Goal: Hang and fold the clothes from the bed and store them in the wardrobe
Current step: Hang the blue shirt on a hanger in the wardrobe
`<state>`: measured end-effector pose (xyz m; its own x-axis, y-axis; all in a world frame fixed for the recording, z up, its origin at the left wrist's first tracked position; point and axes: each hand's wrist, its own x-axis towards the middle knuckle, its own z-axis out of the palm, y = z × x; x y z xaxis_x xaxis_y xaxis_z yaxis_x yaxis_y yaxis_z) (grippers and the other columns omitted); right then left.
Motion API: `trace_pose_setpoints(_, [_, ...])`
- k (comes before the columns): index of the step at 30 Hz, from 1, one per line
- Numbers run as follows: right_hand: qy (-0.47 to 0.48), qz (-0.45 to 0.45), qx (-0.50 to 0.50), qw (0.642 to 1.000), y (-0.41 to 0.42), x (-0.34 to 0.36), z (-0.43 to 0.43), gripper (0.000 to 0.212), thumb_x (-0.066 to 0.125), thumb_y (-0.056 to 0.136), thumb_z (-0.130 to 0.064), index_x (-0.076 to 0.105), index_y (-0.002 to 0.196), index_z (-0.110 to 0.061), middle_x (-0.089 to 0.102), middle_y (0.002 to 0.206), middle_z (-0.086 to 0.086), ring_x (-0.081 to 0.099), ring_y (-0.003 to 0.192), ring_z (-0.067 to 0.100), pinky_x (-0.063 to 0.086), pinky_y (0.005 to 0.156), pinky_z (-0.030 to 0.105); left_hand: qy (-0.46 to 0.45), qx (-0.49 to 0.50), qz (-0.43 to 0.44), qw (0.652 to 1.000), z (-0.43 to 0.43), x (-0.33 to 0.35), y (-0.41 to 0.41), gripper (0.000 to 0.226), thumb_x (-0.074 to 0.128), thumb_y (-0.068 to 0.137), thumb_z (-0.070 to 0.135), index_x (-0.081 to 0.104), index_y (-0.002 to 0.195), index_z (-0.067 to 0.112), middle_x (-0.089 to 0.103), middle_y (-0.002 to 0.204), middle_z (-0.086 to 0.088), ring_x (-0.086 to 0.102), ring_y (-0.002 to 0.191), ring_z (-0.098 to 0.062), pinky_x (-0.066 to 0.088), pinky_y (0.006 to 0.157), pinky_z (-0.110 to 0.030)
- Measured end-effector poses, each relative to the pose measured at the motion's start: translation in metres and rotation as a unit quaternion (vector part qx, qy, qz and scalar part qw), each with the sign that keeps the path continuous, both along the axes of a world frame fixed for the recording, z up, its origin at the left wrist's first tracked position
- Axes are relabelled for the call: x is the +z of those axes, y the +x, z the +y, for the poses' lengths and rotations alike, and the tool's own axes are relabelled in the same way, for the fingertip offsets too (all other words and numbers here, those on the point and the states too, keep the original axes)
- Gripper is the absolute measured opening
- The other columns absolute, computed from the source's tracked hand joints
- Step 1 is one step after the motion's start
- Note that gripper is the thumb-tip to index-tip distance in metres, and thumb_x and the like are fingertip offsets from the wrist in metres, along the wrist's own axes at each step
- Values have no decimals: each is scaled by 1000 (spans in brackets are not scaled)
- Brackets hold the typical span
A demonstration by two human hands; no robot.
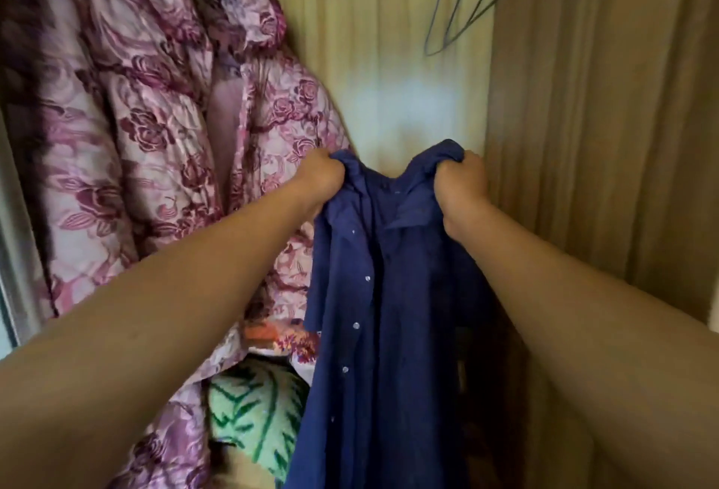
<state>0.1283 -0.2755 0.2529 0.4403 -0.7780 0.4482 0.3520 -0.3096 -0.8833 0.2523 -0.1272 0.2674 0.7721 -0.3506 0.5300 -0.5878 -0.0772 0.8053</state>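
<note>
Inside the wardrobe [389, 41], whose pale wooden back and right wall fill most of the view, two bulky pink floral quilted garments [136, 119] hang on the left, at least one on a blue hanger. Right of them, in the open middle, a navy button-front shirt [389, 313] hangs down from the person's grasp, collar uppermost, its small pale buttons running down the front. Low down, between the pink quilting and the shirt, lies a green patterned cloth [253, 410]. Up at the top right dangle empty blue wire hangers [467, 2], well above the shirt.

The left hand [321, 173] is bunched tight round the shirt's left shoulder, and the right hand [463, 181] is clenched on the other shoulder.

By my reckoning the job is partway: the pink pieces are stored, while the shirt is at the wardrobe but not on the rail. Whether a hanger sits inside it I cannot tell. The bed is out of sight, so what remains is unknown.

No brand, label or writing is readable.
</note>
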Motion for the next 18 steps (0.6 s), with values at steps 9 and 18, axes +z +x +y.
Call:
trace_pose_setpoints(9, [-34,20,-33,999,-10,1,-27,22,46,95,-8,64,86,-16,62,77,-4,59,71,13,47,50,18,16,-8,-41,999,6,-2,8,43,34,79,-14,63,63,13,66,60,3,60,57,-7,50,55,-17])
trace_pose_setpoints(18, [3,242,-22,970,1,-222,-38,22,50,94,-5,68,93,-17,71,101,10,64,90,28,54,79,40,222,-5,28,975,4,-204,25,22,51,81,-10,70,86,1,71,86,-17,64,84,-28,54,71,-34])
